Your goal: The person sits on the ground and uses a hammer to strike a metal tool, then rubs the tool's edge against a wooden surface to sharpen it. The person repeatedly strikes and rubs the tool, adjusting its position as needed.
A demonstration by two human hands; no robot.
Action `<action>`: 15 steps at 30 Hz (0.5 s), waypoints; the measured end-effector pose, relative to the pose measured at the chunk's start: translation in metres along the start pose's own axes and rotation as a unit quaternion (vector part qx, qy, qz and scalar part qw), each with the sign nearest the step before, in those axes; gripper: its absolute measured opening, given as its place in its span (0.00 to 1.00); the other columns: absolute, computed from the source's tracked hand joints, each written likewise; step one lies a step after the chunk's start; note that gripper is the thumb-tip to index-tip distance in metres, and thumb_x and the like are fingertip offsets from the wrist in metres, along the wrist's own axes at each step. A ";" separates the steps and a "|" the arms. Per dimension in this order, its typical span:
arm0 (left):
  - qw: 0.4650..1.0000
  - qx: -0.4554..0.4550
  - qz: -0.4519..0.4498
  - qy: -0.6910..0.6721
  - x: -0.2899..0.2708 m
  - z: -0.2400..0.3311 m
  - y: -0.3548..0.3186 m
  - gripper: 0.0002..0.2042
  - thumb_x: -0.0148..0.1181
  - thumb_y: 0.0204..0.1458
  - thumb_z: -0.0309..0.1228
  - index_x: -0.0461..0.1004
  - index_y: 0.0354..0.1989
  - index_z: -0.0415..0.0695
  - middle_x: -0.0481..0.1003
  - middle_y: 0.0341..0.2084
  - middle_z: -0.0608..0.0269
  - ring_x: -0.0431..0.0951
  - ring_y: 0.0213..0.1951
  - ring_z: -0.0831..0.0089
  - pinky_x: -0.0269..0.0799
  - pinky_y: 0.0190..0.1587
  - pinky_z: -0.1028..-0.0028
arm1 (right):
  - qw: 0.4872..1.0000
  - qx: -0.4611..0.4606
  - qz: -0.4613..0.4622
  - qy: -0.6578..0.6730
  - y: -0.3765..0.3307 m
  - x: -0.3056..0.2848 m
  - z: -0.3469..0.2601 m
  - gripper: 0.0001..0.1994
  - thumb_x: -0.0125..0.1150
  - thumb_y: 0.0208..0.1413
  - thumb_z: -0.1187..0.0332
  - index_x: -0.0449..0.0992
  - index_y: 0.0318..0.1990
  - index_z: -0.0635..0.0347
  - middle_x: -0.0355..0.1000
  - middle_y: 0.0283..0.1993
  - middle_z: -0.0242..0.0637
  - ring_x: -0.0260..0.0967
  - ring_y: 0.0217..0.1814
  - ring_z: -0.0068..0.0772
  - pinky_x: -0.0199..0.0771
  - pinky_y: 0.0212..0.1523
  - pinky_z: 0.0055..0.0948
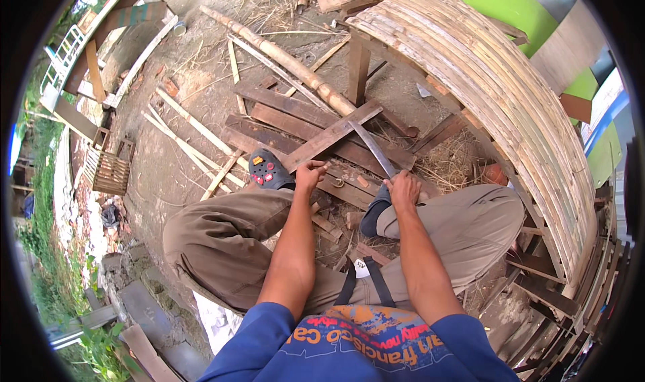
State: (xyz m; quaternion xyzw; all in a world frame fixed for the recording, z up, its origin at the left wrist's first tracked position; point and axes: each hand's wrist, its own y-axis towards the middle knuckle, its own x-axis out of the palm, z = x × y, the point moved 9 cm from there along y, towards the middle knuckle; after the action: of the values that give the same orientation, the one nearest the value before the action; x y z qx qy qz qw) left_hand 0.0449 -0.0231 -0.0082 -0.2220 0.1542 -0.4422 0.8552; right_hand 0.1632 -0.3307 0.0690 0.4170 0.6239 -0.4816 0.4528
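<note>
My right hand (404,190) is closed around the handle end of a machete (373,148). Its long grey blade points away from me and its tip lies at a brown plank (334,136). This plank rests slantwise across several dark boards on the ground. Close to the plank's near end is my left hand (311,175), its fingers curled and drawn together; whatever they may pinch is too small to make out. A dark clog with red and yellow charms (270,170) is on my left foot, beside the boards. My right foot (376,214) sits just below the machete hand.
A bamboo-slat bench (484,93) curves along the right side. A bamboo pole (282,59) and thin split strips (195,121) lie ahead and to the left. Farther left stands a slatted basket (107,170). Wood scraps and dry straw (449,163) surround my feet.
</note>
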 end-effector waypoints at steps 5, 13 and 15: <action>0.990 -0.041 -0.127 0.037 0.013 -0.015 -0.021 0.10 0.73 0.51 0.29 0.82 0.39 0.38 0.82 0.32 0.63 0.80 0.34 0.76 0.76 0.38 0.74 | 0.981 -0.110 0.111 0.119 0.005 -0.020 -0.070 0.26 0.68 0.57 0.48 0.76 0.47 0.65 0.80 0.40 0.50 0.78 0.47 0.49 0.71 0.50 0.45; 0.985 -0.053 -0.155 -0.059 0.060 -0.019 -0.042 0.13 0.71 0.53 0.30 0.83 0.44 0.37 0.83 0.38 0.60 0.82 0.39 0.74 0.77 0.42 0.73 | 0.902 -0.153 -0.128 0.382 0.006 0.051 -0.112 0.11 0.65 0.62 0.66 0.82 0.37 0.68 0.80 0.26 0.37 0.77 0.26 0.22 0.77 0.28 0.28; 0.987 -0.076 -0.123 -0.076 0.053 -0.035 -0.044 0.14 0.71 0.54 0.32 0.83 0.44 0.36 0.83 0.39 0.60 0.82 0.40 0.72 0.77 0.43 0.71 | 0.895 -0.095 -0.206 0.385 0.004 0.055 -0.107 0.08 0.66 0.61 0.69 0.83 0.37 0.67 0.80 0.26 0.35 0.77 0.25 0.22 0.77 0.27 0.26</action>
State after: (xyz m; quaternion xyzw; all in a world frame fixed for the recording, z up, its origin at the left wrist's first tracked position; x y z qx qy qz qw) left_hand 0.0286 -0.0972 -0.0188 -0.3362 0.0936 -0.5129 0.7843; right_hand 0.1363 -0.2210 0.0287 0.3871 0.8640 -0.3045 0.1050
